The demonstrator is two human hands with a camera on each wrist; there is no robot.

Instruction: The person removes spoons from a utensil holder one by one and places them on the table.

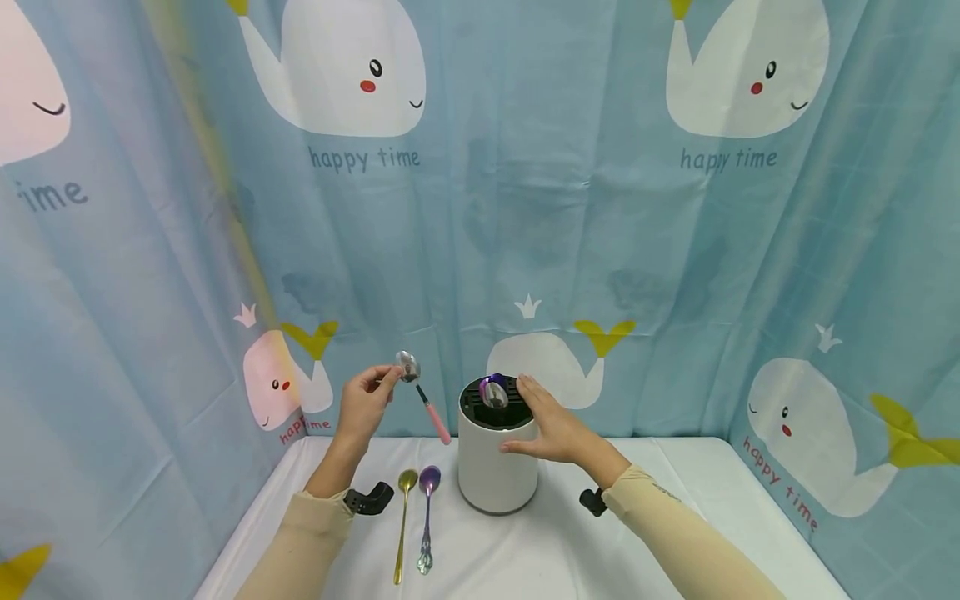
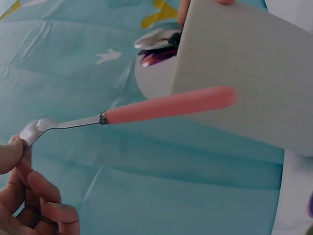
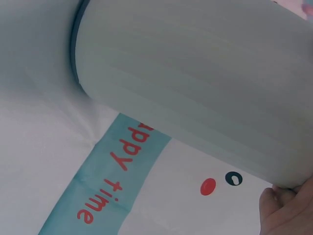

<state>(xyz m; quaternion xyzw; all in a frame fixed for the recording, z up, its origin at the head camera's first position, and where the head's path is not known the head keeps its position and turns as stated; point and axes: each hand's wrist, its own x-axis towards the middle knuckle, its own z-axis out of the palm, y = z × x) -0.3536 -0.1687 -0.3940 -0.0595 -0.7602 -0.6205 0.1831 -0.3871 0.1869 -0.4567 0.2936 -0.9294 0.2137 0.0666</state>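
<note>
My left hand (image 1: 363, 407) pinches a spoon (image 2: 171, 105) by its silver bowl, between thumb and fingertips. Its pink handle slants down to the right, close to the left side of a white cylindrical utensil holder (image 1: 487, 471) with a black slotted top. Out of that top stick the bowls of a silver spoon (image 1: 495, 395) and a purple spoon (image 1: 483, 385); their handles are hidden inside. My right hand (image 1: 558, 427) rests against the holder's right side, fingers extended at the top rim and thumb across the front. Only part of this hand shows in the right wrist view.
On the white tabletop (image 1: 495, 558), left of the holder, a gold spoon (image 1: 402, 529) and a purple iridescent spoon (image 1: 428, 517) lie side by side, bowls away from me. A blue whale-print curtain (image 1: 517, 225) hangs behind the table and along both sides.
</note>
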